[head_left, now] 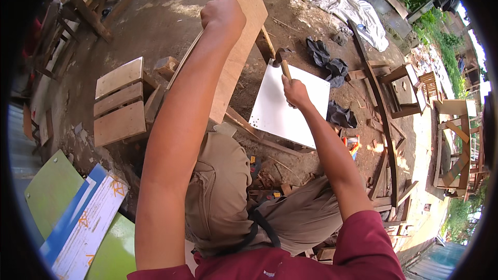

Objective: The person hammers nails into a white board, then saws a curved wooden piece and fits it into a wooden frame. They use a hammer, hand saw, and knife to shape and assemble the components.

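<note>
My right hand (pixel 295 93) is wrapped round the wooden handle of a hammer (pixel 287 70). The hammer's dark head lies over the far left corner of a square white board (pixel 290 111). Several small dark specks, too small to name, show near that board's lower left corner. My left hand (pixel 223 13) is closed at the far left edge of a long plywood board (pixel 236 67), which slants away from my knee. The fingertips of that hand are hidden. Beneath the plywood, a wooden frame piece (pixel 267 41) sticks out to the right.
A slatted wooden piece (pixel 119 106) stands left of the plywood. Green, blue and white panels (pixel 67 218) lean at lower left. Black crumpled plastic (pixel 329 62) and a long dark beam (pixel 376 98) lie right of the white board. Wooden stools (pixel 404 91) stand farther right.
</note>
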The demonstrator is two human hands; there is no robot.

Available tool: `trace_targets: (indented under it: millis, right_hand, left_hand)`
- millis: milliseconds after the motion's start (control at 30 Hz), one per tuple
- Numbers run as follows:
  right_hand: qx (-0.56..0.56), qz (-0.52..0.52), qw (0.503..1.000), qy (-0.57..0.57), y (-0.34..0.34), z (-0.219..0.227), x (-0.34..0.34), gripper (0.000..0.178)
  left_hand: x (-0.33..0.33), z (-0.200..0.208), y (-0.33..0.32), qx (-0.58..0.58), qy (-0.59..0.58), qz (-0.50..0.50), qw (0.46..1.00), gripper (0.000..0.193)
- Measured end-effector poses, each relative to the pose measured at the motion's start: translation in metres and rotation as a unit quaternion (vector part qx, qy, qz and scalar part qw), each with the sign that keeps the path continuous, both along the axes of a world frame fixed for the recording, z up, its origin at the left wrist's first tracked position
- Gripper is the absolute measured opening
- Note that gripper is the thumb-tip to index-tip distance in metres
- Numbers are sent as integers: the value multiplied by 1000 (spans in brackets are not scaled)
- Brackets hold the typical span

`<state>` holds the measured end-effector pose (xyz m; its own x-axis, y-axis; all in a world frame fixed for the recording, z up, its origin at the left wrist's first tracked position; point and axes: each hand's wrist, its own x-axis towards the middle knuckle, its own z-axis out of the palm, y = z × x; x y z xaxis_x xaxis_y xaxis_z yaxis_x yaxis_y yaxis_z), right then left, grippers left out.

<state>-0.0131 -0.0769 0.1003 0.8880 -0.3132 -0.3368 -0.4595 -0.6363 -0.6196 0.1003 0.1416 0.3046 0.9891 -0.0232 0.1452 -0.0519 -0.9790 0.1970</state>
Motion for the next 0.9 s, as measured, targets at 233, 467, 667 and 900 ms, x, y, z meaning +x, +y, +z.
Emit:
trace_targets:
  millis: [233,467,667,900]
  right_hand:
    - [153,-121,946,-258,11,46,24,61]
    - [-2,23,1000,7,0,3,14,72]
    - [-9,-79,950,-302,6,64,28,64]
    - [37,-7,999,20,-15,10,25,65]
  left_hand:
    - [2,-4,1,10,-21,1,1000,42]
    - [-3,4,-2,23,-8,-7,1000,42]
    - [2,-1,-1,18,-14,3,1000,45]
    - [0,-7,3,19,-26,9,999,48]
